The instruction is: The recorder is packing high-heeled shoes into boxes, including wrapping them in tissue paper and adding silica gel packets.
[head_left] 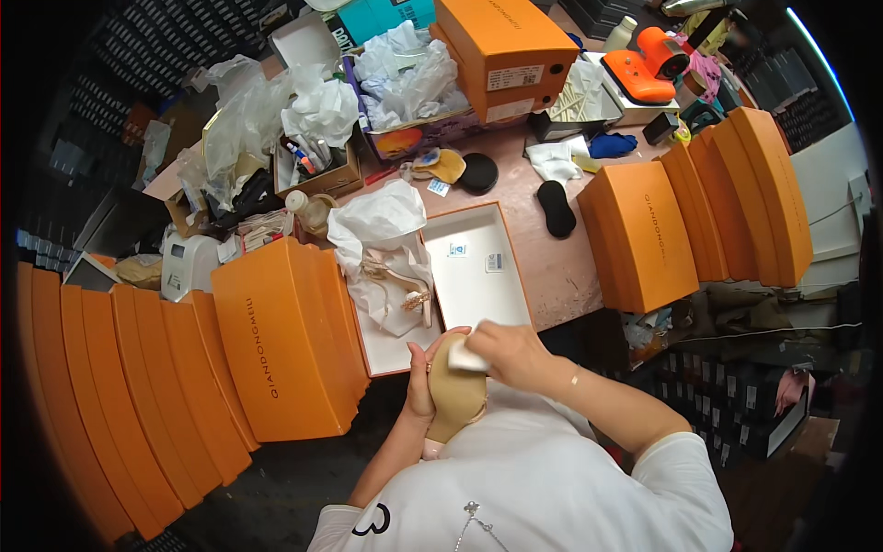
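Close to my body, a high-heeled shoe (454, 402) is turned so its tan sole faces up. My left hand (419, 390) is closed round the shoe's side. In my right hand (513, 355) is a small white cloth or sponge (468, 357), pressed on the front part of the sole. Just beyond my hands lies an open shoe box (471, 293) with a white inside and small stickers in it. On its left side, white tissue paper (377, 216) surrounds another heeled shoe (412, 296) with a gold ornament.
Orange shoe boxes (292, 345) stand in rows at left, with more orange boxes (641, 237) at right. A black insole-shaped pad (555, 210) and a round black lid (479, 173) lie on the pinkish table (561, 285). Further back are a plastic-filled bin (405, 78) and an orange device (646, 66).
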Action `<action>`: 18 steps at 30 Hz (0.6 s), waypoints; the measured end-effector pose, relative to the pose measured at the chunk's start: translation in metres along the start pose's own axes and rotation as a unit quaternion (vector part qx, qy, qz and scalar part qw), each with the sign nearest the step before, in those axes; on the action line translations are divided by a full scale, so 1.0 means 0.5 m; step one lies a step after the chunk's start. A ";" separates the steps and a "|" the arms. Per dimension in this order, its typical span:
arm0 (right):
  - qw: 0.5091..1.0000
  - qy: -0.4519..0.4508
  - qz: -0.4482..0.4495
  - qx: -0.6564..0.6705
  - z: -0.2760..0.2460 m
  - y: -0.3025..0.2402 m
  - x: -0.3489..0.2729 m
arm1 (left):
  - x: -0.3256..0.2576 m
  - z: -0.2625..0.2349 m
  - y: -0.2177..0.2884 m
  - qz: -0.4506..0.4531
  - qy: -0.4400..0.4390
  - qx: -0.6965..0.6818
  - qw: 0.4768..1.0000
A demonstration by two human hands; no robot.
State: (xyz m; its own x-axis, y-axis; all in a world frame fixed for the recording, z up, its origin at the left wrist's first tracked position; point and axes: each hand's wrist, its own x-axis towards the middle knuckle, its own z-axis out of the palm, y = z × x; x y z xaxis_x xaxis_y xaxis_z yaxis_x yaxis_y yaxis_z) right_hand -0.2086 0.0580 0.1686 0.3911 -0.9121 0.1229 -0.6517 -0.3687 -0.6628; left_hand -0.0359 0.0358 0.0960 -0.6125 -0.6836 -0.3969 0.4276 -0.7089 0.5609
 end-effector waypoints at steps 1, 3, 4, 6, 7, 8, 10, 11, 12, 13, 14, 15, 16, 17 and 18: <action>1.000 0.015 0.004 -0.010 0.013 0.022 0.012 | 0.012 0.007 0.005 0.005 0.007 -0.012 1.000; 1.000 -0.017 -0.014 -0.007 -0.001 -0.002 0.007 | 0.032 0.009 0.019 0.011 -0.024 0.018 1.000; 0.997 -0.052 -0.049 -0.011 0.002 -0.026 -0.015 | 0.021 0.004 0.016 0.002 -0.029 0.030 0.999; 0.995 -0.079 -0.060 -0.021 0.011 -0.025 -0.015 | 0.009 0.001 0.009 -0.007 -0.024 0.060 0.998; 0.999 -0.039 0.008 0.014 0.002 0.002 0.017 | 0.009 -0.005 0.000 -0.020 -0.028 0.041 0.999; 0.999 -0.029 0.014 -0.010 0.013 0.018 0.034 | 0.006 -0.016 -0.013 -0.032 -0.032 0.023 0.999; 0.999 -0.002 0.018 -0.051 0.020 0.033 0.085 | 0.002 0.022 0.006 -0.054 0.070 -0.032 0.996; 0.999 -0.011 -0.021 -0.029 0.017 -0.010 0.057 | 0.012 0.015 -0.002 -0.033 0.034 -0.061 0.997; 0.994 -0.024 -0.081 -0.070 0.012 -0.040 0.048 | 0.014 0.009 0.003 -0.037 -0.002 -0.041 0.998; 0.983 -0.035 -0.141 -0.111 0.010 -0.053 0.043 | 0.016 0.002 0.009 -0.040 -0.038 -0.021 0.998; 0.994 -0.029 -0.107 -0.023 0.020 -0.026 0.049 | 0.012 -0.007 0.005 -0.052 -0.049 -0.055 0.996; 0.998 -0.045 -0.007 -0.040 0.028 0.008 0.074 | 0.003 0.034 0.017 -0.071 0.011 -0.120 0.990; 0.998 -0.049 0.006 -0.045 0.032 0.018 0.080 | 0.004 0.007 0.000 -0.069 -0.023 -0.077 0.994; 0.997 -0.054 0.019 -0.050 0.032 0.025 0.083 | 0.006 -0.020 -0.017 -0.067 -0.056 -0.032 0.996; 0.997 -0.057 0.027 -0.055 0.033 0.032 0.096 | 0.003 0.019 -0.008 -0.041 0.091 -0.045 0.994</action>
State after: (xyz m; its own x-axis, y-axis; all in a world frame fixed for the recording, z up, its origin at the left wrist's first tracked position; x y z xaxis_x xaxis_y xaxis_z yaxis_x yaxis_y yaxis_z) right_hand -0.1896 0.0114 0.1516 0.4207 -0.9072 0.0011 -0.7384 -0.3431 -0.5805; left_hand -0.0447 0.0392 0.0999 -0.5197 -0.6380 -0.5682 0.4441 -0.7699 0.4582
